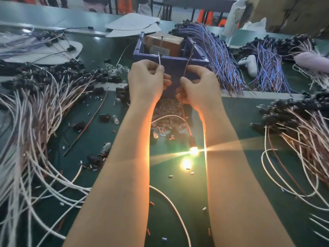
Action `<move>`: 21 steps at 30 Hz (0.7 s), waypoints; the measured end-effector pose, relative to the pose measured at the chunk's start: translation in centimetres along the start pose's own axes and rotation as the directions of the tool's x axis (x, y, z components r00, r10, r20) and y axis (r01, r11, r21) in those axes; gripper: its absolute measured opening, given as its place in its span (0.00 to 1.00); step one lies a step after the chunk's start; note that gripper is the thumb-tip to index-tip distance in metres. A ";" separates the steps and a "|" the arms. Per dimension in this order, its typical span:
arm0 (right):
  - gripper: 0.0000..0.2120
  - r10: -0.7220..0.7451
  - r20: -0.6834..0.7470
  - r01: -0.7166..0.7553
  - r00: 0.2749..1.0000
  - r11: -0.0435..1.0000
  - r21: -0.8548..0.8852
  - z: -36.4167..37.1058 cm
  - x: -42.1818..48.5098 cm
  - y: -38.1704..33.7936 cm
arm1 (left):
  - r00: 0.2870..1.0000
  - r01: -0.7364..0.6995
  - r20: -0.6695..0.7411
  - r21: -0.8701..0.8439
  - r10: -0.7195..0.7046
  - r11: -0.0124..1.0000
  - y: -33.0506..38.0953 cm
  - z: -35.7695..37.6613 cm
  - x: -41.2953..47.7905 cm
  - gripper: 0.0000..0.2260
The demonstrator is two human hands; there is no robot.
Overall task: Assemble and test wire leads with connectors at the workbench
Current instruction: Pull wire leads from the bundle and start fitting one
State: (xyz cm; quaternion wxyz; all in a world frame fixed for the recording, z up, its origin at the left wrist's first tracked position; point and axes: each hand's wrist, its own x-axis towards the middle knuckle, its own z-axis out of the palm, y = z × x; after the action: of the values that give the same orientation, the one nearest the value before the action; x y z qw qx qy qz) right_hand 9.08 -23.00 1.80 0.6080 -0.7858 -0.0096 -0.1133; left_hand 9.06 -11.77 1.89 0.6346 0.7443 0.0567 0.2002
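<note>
A: A green workbench (231,122) is seen, crowded with bundles of pink-white leads (35,113) at the left and right and with blue leads (219,56) at the far right. Small sleeve scraps (170,176) are scattered on the near part. Where is the lead under test?

B: It is held at the far centre, in front of the purple box (178,63). Its white end (159,59) is pinched between thumb and fingertips of the left hand (147,79), and its dark end (187,63) is pinched in the same way by the right hand (197,86). The rest of the lead hangs down between the forearms, and the lamp (194,150) at its connector is lit, just above the bench.

A: So the test step is judged to be in hand?

B: Yes. Each end is raised toward one of the two metal posts (161,42) that stand up from the brown block (165,41) inside the box. The exact contact is too small to be seen, but the glow suggests that it is made.

A: How is it done well?

B: Only the insulated part should be gripped, and the bare tips should be held apart from each other. Each tip should be pressed firmly to its own post, so that a steady light, not a flicker, can be judged.
</note>
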 end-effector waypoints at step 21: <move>0.10 0.421 0.389 0.092 0.820 0.573 -0.815 -2.9 -4.7 -1.1 | 0.969 -0.056 -0.160 0.591 0.186 0.805 2.4 -2.7 -2.1 0.27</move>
State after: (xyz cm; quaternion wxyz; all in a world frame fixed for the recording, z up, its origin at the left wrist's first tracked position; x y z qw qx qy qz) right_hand 3.84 -24.87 2.68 0.1641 -0.9679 -0.0527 0.1829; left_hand 5.69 -10.42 3.99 0.3526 0.8792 0.1341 0.2910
